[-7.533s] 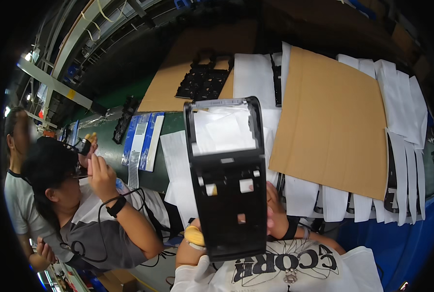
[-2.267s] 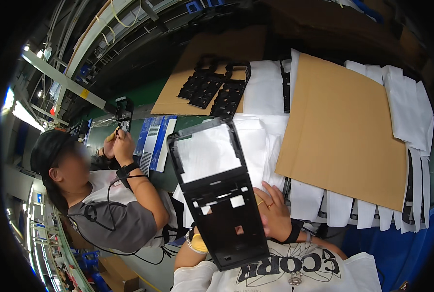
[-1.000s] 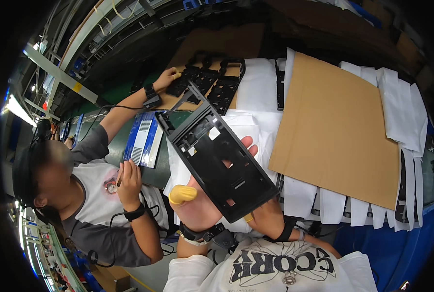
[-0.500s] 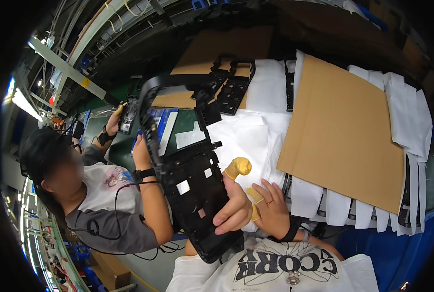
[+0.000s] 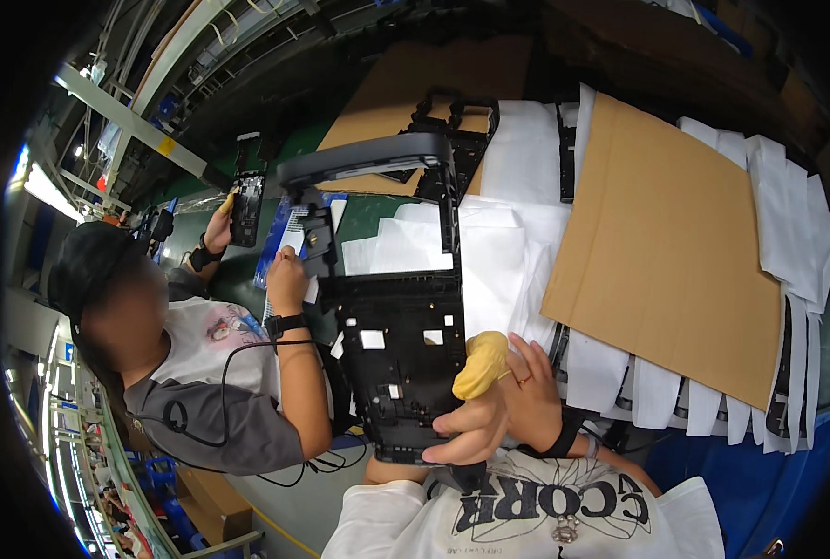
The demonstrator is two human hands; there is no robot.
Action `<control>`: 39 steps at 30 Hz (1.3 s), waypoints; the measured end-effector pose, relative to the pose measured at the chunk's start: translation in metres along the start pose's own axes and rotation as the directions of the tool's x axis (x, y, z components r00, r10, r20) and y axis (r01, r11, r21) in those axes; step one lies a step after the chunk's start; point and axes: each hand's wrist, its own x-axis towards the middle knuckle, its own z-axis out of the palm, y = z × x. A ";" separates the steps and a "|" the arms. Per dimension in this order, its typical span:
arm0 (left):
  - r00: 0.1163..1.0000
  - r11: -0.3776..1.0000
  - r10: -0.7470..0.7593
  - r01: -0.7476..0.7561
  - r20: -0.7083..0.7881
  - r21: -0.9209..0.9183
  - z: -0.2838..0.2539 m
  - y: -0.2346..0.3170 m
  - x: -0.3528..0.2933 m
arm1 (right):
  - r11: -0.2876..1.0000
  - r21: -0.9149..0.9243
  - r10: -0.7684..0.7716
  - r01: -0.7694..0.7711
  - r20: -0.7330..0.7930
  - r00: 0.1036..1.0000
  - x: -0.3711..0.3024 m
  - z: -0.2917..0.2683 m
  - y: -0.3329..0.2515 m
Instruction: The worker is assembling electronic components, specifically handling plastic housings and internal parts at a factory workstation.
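On the far left a co-worker in a grey-sleeved shirt sits close by, one hand (image 5: 217, 228) raising a small black flat part (image 5: 247, 196) and the other (image 5: 286, 270) resting by a blue-and-white sheet (image 5: 289, 238) on the green tabletop (image 5: 247, 279) — that elbow side is tight, so any swing of the big piece should stay away from it. Centre now: the large black plastic frame with an open window at its top (image 5: 401, 307) stands nearly upright above the person's lap, top bar tilted off to the left. The left hand is hidden behind or below the frame, so its grip I cannot tell. The right hand (image 5: 499, 405) has its grip clenched on the frame's lower right edge, thumb across the front, one finger capped in a yellow rubber cot (image 5: 480, 363). My read: keep the hold low and on the solid rim, not on the thin window bars, and turn it slowly so the top bar clears the stack of black parts (image 5: 452, 140) beyond. Behind lie white paper sheets (image 5: 499, 252); to the right a big brown cardboard sheet (image 5: 666, 252) covers rows of white-wrapped pieces (image 5: 788, 233). The open room looks to be over the white paper, straight ahead.
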 end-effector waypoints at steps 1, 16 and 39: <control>1.000 1.000 0.006 -0.006 -0.006 0.008 -0.003 0.001 0.000 | 1.000 0.006 -0.004 0.004 -0.001 1.000 -0.001 0.002 0.000; 0.831 0.958 0.273 -0.191 -0.485 0.211 0.023 0.007 -0.007 | 0.999 0.033 -0.001 0.000 0.024 1.000 0.000 -0.003 -0.001; 0.698 -0.852 0.477 0.219 -0.534 -0.475 -0.122 0.142 0.038 | 0.999 0.042 -0.021 0.022 -0.029 0.999 -0.010 0.014 0.005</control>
